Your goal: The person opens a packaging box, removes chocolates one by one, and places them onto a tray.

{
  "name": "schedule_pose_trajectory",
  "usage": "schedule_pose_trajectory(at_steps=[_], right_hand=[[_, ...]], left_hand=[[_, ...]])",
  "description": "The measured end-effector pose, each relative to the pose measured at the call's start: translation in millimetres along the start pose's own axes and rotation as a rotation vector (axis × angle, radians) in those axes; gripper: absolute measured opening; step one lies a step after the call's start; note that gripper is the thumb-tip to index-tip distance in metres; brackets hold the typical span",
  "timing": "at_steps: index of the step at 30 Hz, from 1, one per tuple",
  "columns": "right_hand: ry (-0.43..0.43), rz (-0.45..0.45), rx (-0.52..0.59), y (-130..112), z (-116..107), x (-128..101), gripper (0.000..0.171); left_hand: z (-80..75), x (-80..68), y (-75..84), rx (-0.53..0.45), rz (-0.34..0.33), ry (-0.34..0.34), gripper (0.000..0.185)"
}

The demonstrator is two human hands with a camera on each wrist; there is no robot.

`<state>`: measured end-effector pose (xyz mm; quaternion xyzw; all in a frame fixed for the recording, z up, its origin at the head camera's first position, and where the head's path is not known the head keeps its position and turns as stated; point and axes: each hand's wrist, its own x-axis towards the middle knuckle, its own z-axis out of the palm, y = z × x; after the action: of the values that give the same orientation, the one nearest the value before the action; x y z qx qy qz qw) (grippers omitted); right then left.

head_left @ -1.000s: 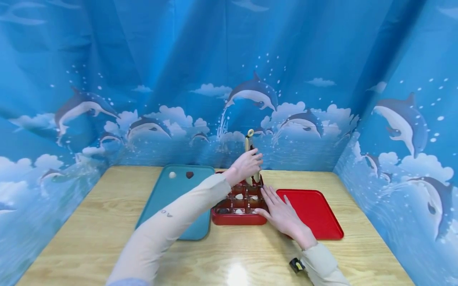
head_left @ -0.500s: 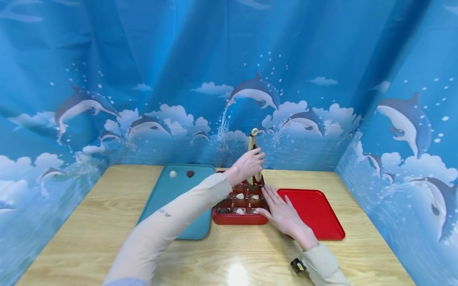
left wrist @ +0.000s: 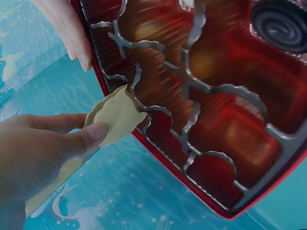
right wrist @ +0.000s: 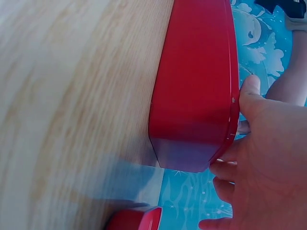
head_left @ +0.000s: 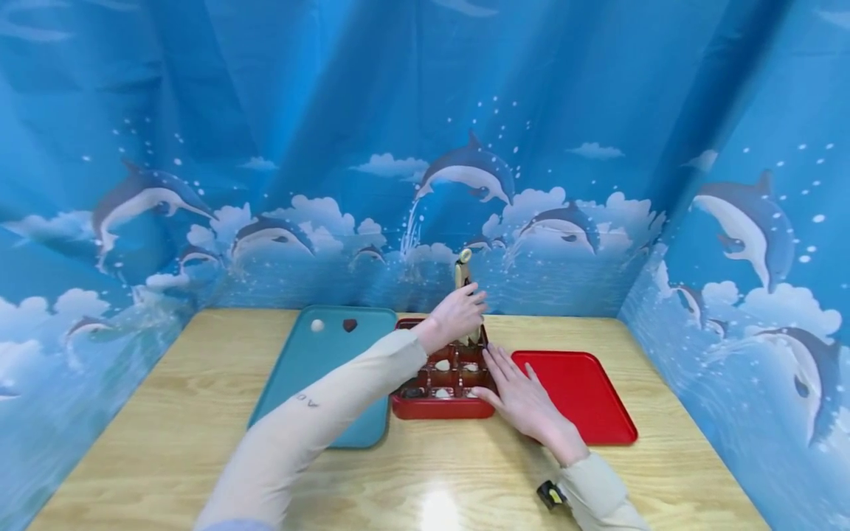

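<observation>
- A blue curtain [head_left: 265,110] printed with dolphins and clouds hangs behind and beside a light wooden table [head_left: 166,413].
- At the far middle of the table sits a red compartment box [head_left: 443,404] with a dark scalloped insert; small white and dark sweets lie in several of its cells, and a dark spiral-topped piece [left wrist: 280,24] shows in one cell in the left wrist view.
- The left hand [head_left: 453,318] reaches across to the far edge of the box and grasps a pair of pale tongs [head_left: 462,267], held nearly upright, handle end high.
- In the left wrist view the thumb and fingers pinch the tongs, and the flat cream tip [left wrist: 115,115] rests at the rim of a far corner cell; whether it touches a sweet cannot be told.
- The right hand [head_left: 524,398] lies with straight fingers against the right side of the box, thumb at its near edge, holding nothing.
- A red tray [head_left: 584,398] lies just right of the box, partly under that hand.
- A teal tray [head_left: 319,391] lies just left of the box, with a white sweet [head_left: 318,324] and a dark sweet [head_left: 349,324] side by side at its far end.
</observation>
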<state>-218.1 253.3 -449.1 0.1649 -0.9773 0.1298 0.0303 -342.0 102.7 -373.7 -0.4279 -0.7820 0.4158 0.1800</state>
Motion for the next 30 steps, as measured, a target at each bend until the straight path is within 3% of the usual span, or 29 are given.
schedule_pose_trajectory(at_steps=[6,13,21,30], right_hand=[[0.044,-0.033,0.023,1.9,2.4,-0.2,0.082],[0.059,-0.034,0.007,3.3,1.1,-1.0,0.080],[0.035,-0.005,-0.007,0.4,-1.1,-0.9,0.077],[0.025,0.008,0.001,-2.9,-0.1,-2.6,0.077]], left_hand=[[7.6,-16.2,-5.0,-0.051,-0.084,0.079,0.031],[24.0,-35.2,-7.3,-0.201,-0.208,0.174,0.036],[48.0,-55.3,-7.9,-0.353,-0.356,0.375,0.034],[56.3,-84.9,-18.6,-0.529,-0.425,0.412,0.040]])
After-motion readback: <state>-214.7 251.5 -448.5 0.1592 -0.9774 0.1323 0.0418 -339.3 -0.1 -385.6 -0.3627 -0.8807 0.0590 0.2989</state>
